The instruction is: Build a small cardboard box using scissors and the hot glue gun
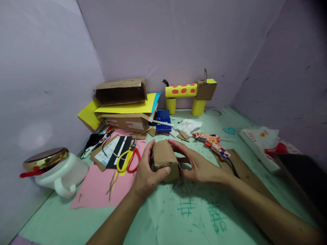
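Note:
Between my hands is a small brown cardboard box (165, 154) with a rounded top, low over the green table. My left hand (150, 172) wraps its left side, the thumb across the front edge. On the right side, my right hand (195, 163) curves round it with fingertips at the far top and thumb near the lower corner. To the left lie scissors (129, 160) with one yellow and one red handle. A glue gun (214, 143) covered in flowered paper rests to the right, beside a flat cardboard piece (247, 173).
Pink paper (102, 189) lies under the scissors. At left stands a white mug (63, 172) with a gold lid. Behind are stacked cardboard boxes (125, 122) and a yellow giraffe-like paper figure (181, 91). A tissue pack (270, 146) and a dark object (301, 180) sit at right.

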Demonstrator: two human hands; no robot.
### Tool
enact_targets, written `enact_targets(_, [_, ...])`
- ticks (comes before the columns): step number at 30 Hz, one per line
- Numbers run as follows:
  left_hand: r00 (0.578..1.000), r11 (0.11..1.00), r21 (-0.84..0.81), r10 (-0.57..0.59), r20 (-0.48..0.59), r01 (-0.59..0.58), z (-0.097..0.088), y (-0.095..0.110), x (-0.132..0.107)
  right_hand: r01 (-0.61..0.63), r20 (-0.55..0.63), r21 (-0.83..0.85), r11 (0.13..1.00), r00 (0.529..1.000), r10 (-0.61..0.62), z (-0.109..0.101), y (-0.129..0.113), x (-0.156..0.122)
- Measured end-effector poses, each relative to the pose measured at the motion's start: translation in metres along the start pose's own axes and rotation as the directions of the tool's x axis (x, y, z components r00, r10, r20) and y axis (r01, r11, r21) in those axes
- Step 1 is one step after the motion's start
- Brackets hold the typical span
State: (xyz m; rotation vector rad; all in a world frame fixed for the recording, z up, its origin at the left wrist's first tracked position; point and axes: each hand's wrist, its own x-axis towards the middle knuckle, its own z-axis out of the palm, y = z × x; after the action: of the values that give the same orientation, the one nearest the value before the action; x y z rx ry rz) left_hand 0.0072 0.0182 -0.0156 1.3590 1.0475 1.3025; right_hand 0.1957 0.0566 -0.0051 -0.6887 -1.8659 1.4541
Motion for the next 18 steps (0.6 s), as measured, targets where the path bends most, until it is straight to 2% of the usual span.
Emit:
enact_targets(4, [0.999, 1.0, -0.015, -0.023, -0.026, 0.022, 0.003, 0.001, 0.002, -0.069, 0.025, 0.202, 0.977, 0.998, 0.066, -0.007, 0.003, 0.001])
enact_targets(7, [0.991, 0.983, -0.182, -0.06, -0.119, 0.037, 0.0, 0.005, 0.008, -0.106, -0.15, 0.291, 0.951, 0.977, 0.154, -0.015, -0.001, 0.003])
enact_targets(9, [0.968, 0.922, -0.378, -0.16, -0.192, 0.077, -0.005, 0.01, 0.013, -0.08, -0.272, 0.39, 0.917, 0.942, 0.198, -0.02, -0.007, 0.005])
enact_targets(12, [0.902, 0.773, -0.622, -0.352, -0.25, 0.129, -0.014, 0.018, 0.02, -0.02, -0.346, 0.542, 0.84, 0.906, 0.244, -0.025, -0.015, 0.007])
enact_targets(15, [0.849, 0.676, -0.722, -0.46, -0.259, 0.146, -0.019, 0.024, 0.024, -0.004, -0.379, 0.605, 0.796, 0.878, 0.292, -0.026, -0.019, 0.008])
enact_targets(18, [0.84, 0.628, -0.749, -0.508, -0.189, 0.211, -0.021, 0.026, 0.024, -0.018, -0.413, 0.603, 0.797, 0.848, 0.332, -0.025, -0.019, 0.008])
